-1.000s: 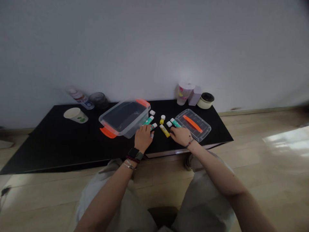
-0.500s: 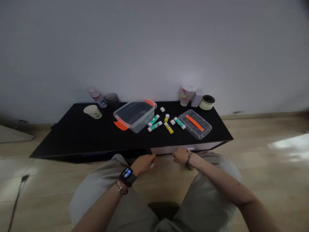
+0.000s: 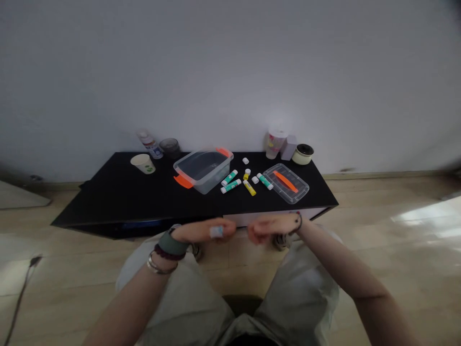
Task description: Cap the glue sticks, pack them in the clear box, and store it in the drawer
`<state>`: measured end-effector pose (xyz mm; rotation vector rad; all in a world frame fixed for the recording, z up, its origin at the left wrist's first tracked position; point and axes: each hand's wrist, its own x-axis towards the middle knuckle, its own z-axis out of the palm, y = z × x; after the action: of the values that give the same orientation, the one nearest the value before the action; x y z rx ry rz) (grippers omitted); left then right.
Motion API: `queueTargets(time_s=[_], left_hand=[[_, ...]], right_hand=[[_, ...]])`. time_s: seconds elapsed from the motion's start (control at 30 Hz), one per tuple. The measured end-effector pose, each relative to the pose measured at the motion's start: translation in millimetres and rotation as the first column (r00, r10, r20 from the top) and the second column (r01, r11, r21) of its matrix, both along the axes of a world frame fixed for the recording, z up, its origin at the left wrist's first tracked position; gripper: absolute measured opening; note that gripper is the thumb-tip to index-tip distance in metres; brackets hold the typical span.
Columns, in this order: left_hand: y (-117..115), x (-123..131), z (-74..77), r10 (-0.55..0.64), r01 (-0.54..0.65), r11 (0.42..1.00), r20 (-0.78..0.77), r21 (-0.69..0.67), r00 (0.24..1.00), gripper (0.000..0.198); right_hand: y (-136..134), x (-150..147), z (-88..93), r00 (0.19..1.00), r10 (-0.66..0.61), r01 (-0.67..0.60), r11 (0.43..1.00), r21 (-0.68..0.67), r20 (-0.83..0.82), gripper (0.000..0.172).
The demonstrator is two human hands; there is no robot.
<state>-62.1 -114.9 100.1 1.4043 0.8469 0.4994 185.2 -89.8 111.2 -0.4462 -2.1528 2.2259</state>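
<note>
My left hand (image 3: 211,229), a little blurred, hovers in front of the cabinet's front edge with its fingers curled together and nothing seen in them. A whitish patch shows on its thumb side. Facing it, my right hand (image 3: 267,226) is also closed loosely, its fingertips smeared, and holds nothing visible. A narrow gap separates the two. Beyond them on the black cabinet top (image 3: 173,202) lie green glue sticks (image 3: 231,186), a yellow glue stick (image 3: 249,188), a yellow-and-white piece (image 3: 247,175) and white caps (image 3: 255,179). Neither hand touches these.
A clear open box (image 3: 212,178) with orange latches stands left of the glue sticks; its lid (image 3: 288,184) lies right. Behind are a paper cup (image 3: 143,164), spray can (image 3: 151,145), dark jar (image 3: 170,148), lidded plastic cup (image 3: 275,142), pale box (image 3: 288,148) and cream pot (image 3: 303,154).
Both my hands have turned at the wrists and lifted slightly, still in front of the cabinet. The view has shifted a little; the things on the cabinet have stayed in place.
</note>
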Motion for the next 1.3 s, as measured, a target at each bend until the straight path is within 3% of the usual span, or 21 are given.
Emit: queueTargets(time_s=[0.07,0.1,0.2,0.23,0.3,0.47,0.57,0.67,0.93,1.3], left_hand=[[18.5,-7.3,21.5,0.014,-0.010,1.000,0.171,-0.026,0.985,0.067],[28.4,-9.7,27.3,0.056,-0.043,0.998,0.279,-0.053,0.959,0.070],[57.5,-9.1,21.9,0.305,-0.161,0.946,0.601,-0.282,0.739,0.070],[65.8,-6.5,12.7,0.367,-0.155,0.918,0.634,-0.366,0.680,0.069],[78.5,-0.2,-13.5,0.443,-0.097,0.855,0.623,-0.509,0.645,0.068],[85.7,2.4,-83.7,0.524,-0.050,0.714,0.485,-0.699,0.700,0.067],[85.2,-6.1,-102.3,0.530,-0.047,0.674,0.439,-0.737,0.726,0.068],[89.7,-11.6,-101.8,0.526,-0.046,0.678,0.440,-0.733,0.728,0.069],[103.7,-4.9,-81.6,0.475,-0.029,0.721,0.463,-0.692,0.748,0.068],[105.2,-2.6,-81.9,0.492,-0.020,0.719,0.488,-0.695,0.721,0.065]], right_hand=[[22.1,4.3,17.0,0.924,-0.199,0.166,0.978,-0.128,-0.325,0.069],[32.3,5.2,20.8,0.867,-0.278,0.208,0.956,-0.208,-0.413,0.073],[59.2,3.7,11.2,0.765,-0.461,0.283,0.868,-0.407,-0.451,0.075],[66.6,2.6,1.6,0.757,-0.504,0.307,0.836,-0.455,-0.416,0.074],[78.2,1.7,-24.3,0.767,-0.558,0.344,0.773,-0.533,-0.316,0.073],[83.7,13.7,-94.0,0.781,-0.624,0.472,0.616,-0.630,-0.026,0.075],[79.6,24.6,-116.0,0.768,-0.639,0.513,0.562,-0.649,0.054,0.076],[80.6,30.2,-119.1,0.777,-0.626,0.503,0.562,-0.657,0.059,0.076],[94.2,22.9,-97.9,0.803,-0.596,0.441,0.623,-0.646,-0.027,0.077],[95.5,19.4,-100.1,0.805,-0.593,0.441,0.638,-0.631,-0.037,0.072]])
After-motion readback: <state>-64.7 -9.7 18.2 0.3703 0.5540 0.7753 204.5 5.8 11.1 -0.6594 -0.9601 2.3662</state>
